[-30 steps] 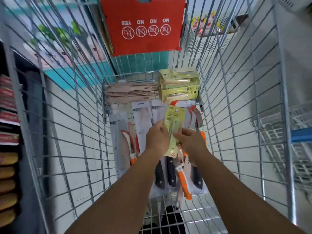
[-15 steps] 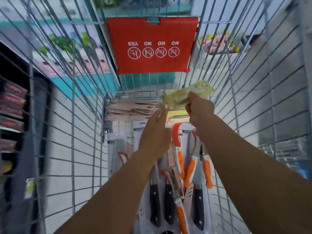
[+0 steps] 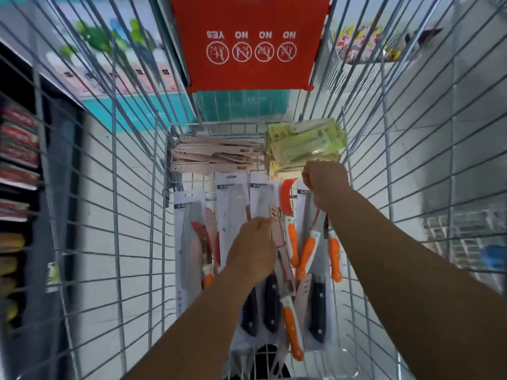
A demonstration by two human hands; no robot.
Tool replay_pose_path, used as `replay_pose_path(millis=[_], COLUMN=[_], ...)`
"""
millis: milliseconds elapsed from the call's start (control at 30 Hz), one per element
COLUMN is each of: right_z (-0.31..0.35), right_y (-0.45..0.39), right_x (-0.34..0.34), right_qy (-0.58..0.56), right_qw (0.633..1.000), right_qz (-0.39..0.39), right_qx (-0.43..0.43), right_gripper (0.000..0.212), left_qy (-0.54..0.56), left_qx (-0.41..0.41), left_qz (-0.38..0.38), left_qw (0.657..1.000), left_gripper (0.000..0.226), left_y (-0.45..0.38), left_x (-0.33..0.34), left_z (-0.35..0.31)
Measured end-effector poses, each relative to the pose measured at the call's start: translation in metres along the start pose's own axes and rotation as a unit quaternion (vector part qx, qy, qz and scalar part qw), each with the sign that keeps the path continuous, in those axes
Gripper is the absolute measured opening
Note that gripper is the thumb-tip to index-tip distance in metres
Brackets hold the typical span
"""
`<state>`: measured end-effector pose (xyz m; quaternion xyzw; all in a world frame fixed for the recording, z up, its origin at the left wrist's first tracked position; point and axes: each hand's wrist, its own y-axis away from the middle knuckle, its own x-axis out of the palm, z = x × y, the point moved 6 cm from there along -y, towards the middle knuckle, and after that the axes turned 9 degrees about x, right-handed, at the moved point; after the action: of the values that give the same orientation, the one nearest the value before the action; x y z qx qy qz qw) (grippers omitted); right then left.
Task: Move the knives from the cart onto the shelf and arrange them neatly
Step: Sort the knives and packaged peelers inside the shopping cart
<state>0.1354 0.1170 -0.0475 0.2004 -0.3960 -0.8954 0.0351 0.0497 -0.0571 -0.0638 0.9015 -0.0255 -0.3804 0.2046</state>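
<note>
Fingers point(image 3: 315, 174) beside green packs point(image 3: 304, 145), under "YES NO NO NO" sign point(image 3: 251, 42)

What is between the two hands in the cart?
In the head view, a red-sheathed knife with an orange handle lies between the left hand and the right hand.

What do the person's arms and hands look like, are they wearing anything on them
Both arms are bare all the way up the visible forearms: no sleeves, gloves, watch or bracelet. The left hand and right hand show no rings from this angle.
</note>
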Motion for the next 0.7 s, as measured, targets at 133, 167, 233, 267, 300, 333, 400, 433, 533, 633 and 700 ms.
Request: replay_pose_path(millis=[133, 167, 233, 267, 300, 333, 400, 433, 533, 633, 700], right_z=[-0.04, -0.052, -0.081, -0.097, -0.113, -0.126, -0.143, -0.15, -0.162, -0.163, -0.165], right_y=[0.023, 0.031, 0.05, 0.061, 0.07, 0.078, 0.091, 0.096, 0.106, 0.11, 0.11], right_x=[-0.009, -0.009, -0.003, 0.001, 0.007, 0.012, 0.018, 0.018, 0.014, 0.015, 0.016], right_qy=[0.106, 0.134, 0.201, 0.253, 0.314, 0.373, 0.455, 0.474, 0.471, 0.45, 0.425], right_qw=[0.993, 0.989, 0.976, 0.963, 0.943, 0.917, 0.872, 0.86, 0.866, 0.879, 0.895], right_qz=[-0.01, -0.012, 0.018, 0.045, 0.074, 0.096, 0.091, 0.072, 0.03, -0.001, -0.007], right_qx=[-0.051, -0.068, -0.081, -0.079, -0.087, -0.101, -0.155, -0.174, -0.165, -0.159, -0.135], right_gripper=[0.032, 0.03, 0.019, 0.023, 0.024, 0.022, 0.018, 0.024, 0.039, 0.03, 0.031], left_qy=[-0.052, -0.071, -0.121, -0.139, -0.144, -0.142, -0.145, -0.157, -0.181, -0.167, -0.159], left_qx=[0.022, 0.032, 0.058, 0.07, 0.078, 0.082, 0.097, 0.104, 0.095, 0.032, -0.003], left_qz=[0.033, 0.043, 0.048, 0.041, 0.033, 0.026, 0.026, 0.035, 0.072, 0.04, -0.008], left_qw=[0.998, 0.996, 0.99, 0.987, 0.986, 0.986, 0.984, 0.981, 0.976, 0.985, 0.987], left_gripper=[0.051, 0.051, 0.051, 0.051, 0.05, 0.048, 0.042, 0.042, 0.069, 0.078, 0.063], left_y=[0.017, 0.021, 0.029, 0.034, 0.039, 0.043, 0.049, 0.051, 0.06, 0.072, 0.081], left_x=[0.027, 0.033, 0.042, 0.045, 0.047, 0.047, 0.049, 0.05, 0.052, 0.044, 0.034], left_z=[-0.004, -0.005, -0.008, -0.008, -0.008, -0.007, -0.005, -0.004, 0.007, 0.016, 0.019])
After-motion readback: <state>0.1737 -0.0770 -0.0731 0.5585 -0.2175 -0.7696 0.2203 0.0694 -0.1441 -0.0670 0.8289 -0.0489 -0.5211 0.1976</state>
